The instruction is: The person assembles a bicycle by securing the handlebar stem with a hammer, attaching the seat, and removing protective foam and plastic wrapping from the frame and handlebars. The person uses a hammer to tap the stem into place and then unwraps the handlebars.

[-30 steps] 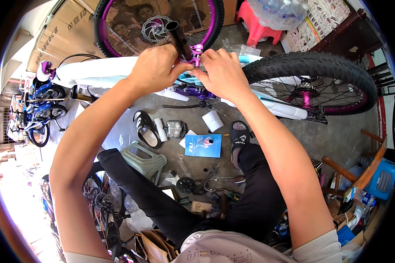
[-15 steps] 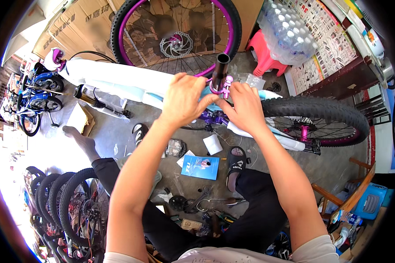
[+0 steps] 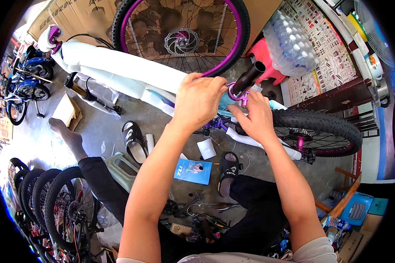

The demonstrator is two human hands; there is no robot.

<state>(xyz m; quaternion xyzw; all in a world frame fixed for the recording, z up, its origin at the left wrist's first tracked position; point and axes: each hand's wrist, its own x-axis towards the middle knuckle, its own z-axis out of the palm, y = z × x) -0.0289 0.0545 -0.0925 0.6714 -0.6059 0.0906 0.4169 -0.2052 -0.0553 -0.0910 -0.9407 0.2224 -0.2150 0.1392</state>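
Works at a black seat post standing in a purple seat clamp, above and right of centre, on the white-wrapped bicycle frame. Slants, along the post's long axis, up and to the right, with the open end facing away from the clamp. Runs, along the frame's length, from upper left down toward the rear wheel. Curls the left hand just left of the clamp; cannot tell whether closed on anything. Sets the right hand fingers-first at the clamp, thumb apart; cannot tell whether gripping.
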